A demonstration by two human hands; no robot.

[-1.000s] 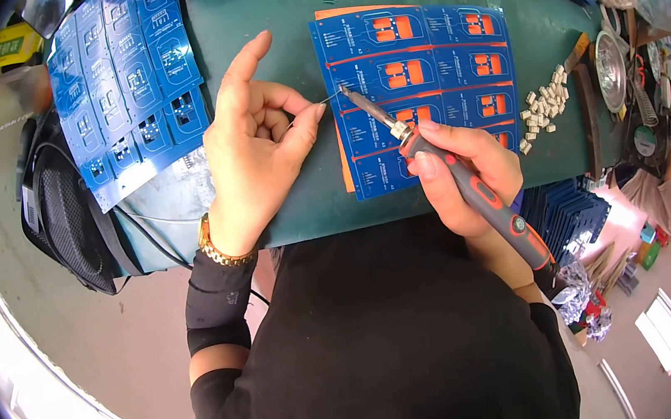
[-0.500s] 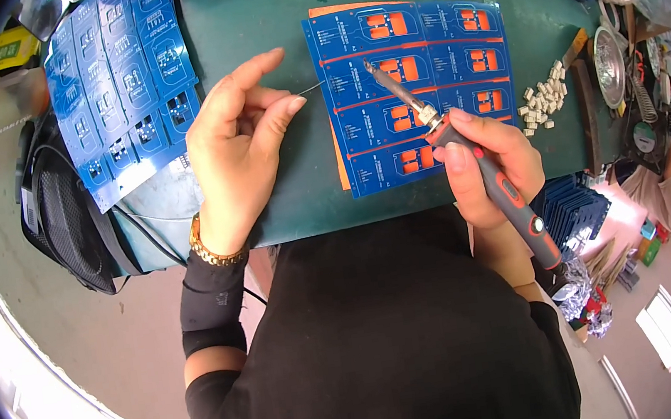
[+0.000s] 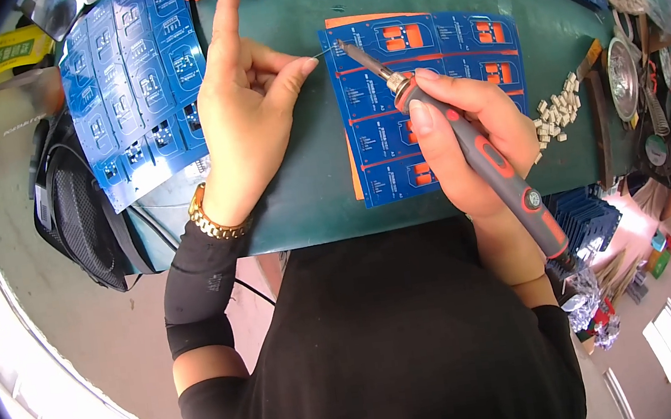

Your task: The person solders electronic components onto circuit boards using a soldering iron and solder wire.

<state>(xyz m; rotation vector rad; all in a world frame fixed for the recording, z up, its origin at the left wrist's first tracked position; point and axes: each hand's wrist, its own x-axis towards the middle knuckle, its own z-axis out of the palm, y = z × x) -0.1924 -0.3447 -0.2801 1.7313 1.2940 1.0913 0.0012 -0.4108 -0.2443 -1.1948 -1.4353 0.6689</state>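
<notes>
Left hand (image 3: pixel 246 111) tight on wire (image 3: pixel 321 55), right hand (image 3: pixel 506 128) around soldering iron (image 3: pixel 486 156)

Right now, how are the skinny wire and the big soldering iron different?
The wire is very thin, while the soldering iron has a thick grey and red handle. The wire is pinched in the left hand; the soldering iron is gripped in the right hand. Both have an end near the upper left corner of the blue board sheet.
</notes>
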